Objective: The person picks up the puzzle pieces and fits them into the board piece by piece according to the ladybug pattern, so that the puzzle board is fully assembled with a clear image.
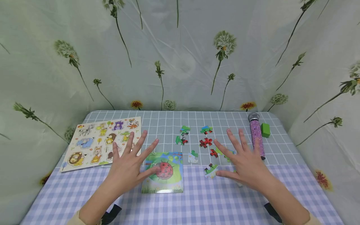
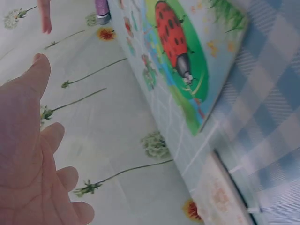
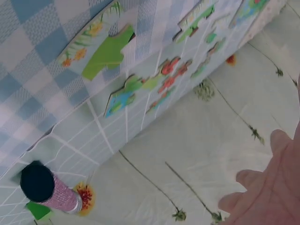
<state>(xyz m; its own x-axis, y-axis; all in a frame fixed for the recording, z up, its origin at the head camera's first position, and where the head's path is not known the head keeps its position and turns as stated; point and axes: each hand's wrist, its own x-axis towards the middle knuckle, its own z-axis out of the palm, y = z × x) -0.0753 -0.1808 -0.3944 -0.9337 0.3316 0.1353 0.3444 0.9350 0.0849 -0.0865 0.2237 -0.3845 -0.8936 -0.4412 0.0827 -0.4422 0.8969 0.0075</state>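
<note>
My left hand (image 1: 126, 167) hovers with spread, straight fingers, its thumb over the edge of a square ladybug picture board (image 1: 168, 172). In the left wrist view, the open left palm (image 2: 21, 159) holds nothing. My right hand (image 1: 248, 165) is likewise spread above the loose jigsaw pieces, hiding part of some. A red piece (image 1: 206, 142) lies among them, a white-and-green piece (image 1: 193, 157) is beside the board, and another piece (image 1: 211, 171) is near the right thumb. The right wrist view shows the right hand (image 3: 269, 187) apart from the pieces.
An animal peg puzzle board (image 1: 84, 153) lies at the left, partly behind the left fingers. At the right are a glittery pink microphone (image 1: 256, 134) and a green block (image 1: 265, 130). A floral curtain (image 1: 182, 62) stands behind the table with its checked cloth (image 1: 191, 206).
</note>
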